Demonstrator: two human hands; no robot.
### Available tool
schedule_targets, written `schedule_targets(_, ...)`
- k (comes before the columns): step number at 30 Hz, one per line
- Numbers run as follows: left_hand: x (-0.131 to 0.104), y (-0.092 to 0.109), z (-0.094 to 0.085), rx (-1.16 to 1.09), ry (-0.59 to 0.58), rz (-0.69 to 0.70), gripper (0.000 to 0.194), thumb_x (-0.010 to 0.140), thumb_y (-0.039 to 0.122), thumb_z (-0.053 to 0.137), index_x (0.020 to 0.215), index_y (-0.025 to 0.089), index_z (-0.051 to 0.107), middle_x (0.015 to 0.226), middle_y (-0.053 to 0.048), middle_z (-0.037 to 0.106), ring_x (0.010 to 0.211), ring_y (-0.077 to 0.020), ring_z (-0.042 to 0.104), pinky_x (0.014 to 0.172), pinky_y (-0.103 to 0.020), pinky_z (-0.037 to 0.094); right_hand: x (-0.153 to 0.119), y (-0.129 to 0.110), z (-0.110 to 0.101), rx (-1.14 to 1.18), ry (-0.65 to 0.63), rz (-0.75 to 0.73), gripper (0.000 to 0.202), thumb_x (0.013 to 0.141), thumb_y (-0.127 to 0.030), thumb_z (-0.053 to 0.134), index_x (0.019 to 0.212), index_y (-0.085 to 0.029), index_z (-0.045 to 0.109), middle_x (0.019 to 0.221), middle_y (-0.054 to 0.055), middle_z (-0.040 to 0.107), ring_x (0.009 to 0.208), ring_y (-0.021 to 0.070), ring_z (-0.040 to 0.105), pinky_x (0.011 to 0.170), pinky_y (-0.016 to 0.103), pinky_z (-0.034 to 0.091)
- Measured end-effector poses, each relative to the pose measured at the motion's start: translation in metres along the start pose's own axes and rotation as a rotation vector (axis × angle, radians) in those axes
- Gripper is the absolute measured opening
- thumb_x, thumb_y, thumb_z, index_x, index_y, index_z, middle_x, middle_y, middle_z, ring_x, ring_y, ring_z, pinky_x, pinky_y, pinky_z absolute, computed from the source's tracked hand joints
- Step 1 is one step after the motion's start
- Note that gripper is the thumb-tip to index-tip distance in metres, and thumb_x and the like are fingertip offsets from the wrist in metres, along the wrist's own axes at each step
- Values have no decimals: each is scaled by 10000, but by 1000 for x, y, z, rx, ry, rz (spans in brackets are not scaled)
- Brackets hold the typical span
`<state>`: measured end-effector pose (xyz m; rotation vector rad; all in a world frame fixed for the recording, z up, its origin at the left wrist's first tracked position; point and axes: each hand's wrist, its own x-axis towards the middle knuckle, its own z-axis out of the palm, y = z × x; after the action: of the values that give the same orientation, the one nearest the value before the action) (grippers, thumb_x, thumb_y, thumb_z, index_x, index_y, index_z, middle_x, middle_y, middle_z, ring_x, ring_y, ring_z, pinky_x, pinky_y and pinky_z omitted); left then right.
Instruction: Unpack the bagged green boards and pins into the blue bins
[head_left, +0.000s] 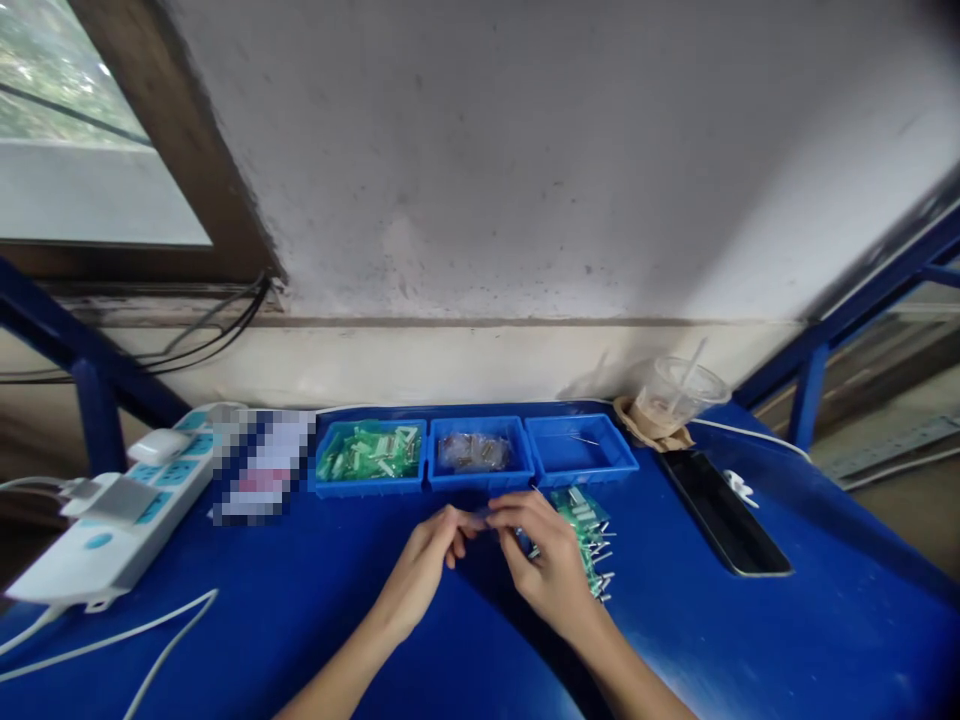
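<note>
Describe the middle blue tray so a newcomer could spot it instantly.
On the blue table, by the wall, find a row of three: left tray, middle tray and right tray. The middle one lies just beyond the left hand and right hand. It holds clear greyish packets, unlike the green packets to its left or thin stick to its right.
</note>
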<state>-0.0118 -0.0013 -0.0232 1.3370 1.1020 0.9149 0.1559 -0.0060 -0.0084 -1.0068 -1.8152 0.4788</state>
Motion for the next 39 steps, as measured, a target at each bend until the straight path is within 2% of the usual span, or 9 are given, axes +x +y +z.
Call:
schedule_targets(5,2,0,-1,-106,96,-4,202,853,361,527,861,171,598,690,-2,547,637,-110,504,592,-222,408,-2,-6,0,-105,-31,24,251,808,-107,487,933,-244,656,1242,86,463,1196,227,418,946,399,399)
schedule_targets(13,-3,2,-6,631,288,737,238,821,98,526,928,252,672,878,-36,616,798,-154,562,717,-277,468,6,-16,-5,199,-130,458,274,873,-376,474,856,-172,656,747,32,624,682,139,570,638,254,460)
schedule_targets(15,-4,1,-4,720,268,737,286,832,98,507,1001,273,658,954,-50,601,856,-166,558,745,-288,478,6,-13,-7,155,-44,476,279,871,-376,474,830,-164,649,690,24,621,589,126,538,554,238,429)
schedule_targets(20,-9,1,7,818,127,554,300,873,216,472,1153,260,573,1071,-82,564,1006,-215,537,873,-370,472,18,10,-26,-367,335,200,257,877,-311,462,953,-177,667,753,61,613,638,150,532,642,278,429)
schedule_targets(22,-10,2,11,848,68,505,297,881,239,458,1156,268,565,1077,-73,566,1024,-221,535,914,-407,453,25,24,-43,-530,365,189,280,874,-323,458,969,-181,679,754,70,613,655,161,542,652,287,431)
schedule_targets(24,-12,2,14,864,29,470,299,881,249,455,1159,276,560,1086,-66,565,1024,-222,536,926,-424,446,24,40,-70,-545,232,189,310,855,-350,479,1037,-179,662,796,70,642,715,176,572,667,288,442)
schedule_targets(29,-12,2,13,877,-29,415,301,888,270,439,1167,279,550,1090,-71,558,1013,-231,528,892,-426,458,-16,96,-182,-936,692,504,326,813,-273,480,1024,-117,673,893,158,672,785,242,594,656,343,395)
schedule_targets(33,-11,-3,12,873,-29,405,281,890,275,432,1137,275,565,1093,-69,559,1010,-234,528,890,-434,453,-51,150,-254,-921,356,1054,337,612,-279,718,891,-90,719,709,189,645,566,224,552,551,355,324)
schedule_targets(39,-9,-3,14,882,-47,410,268,890,277,432,1114,269,579,1072,-69,566,992,-228,542,917,-441,435,-62,190,-279,-822,183,818,206,562,-213,746,761,-159,729,615,71,574,506,147,496,591,345,346)
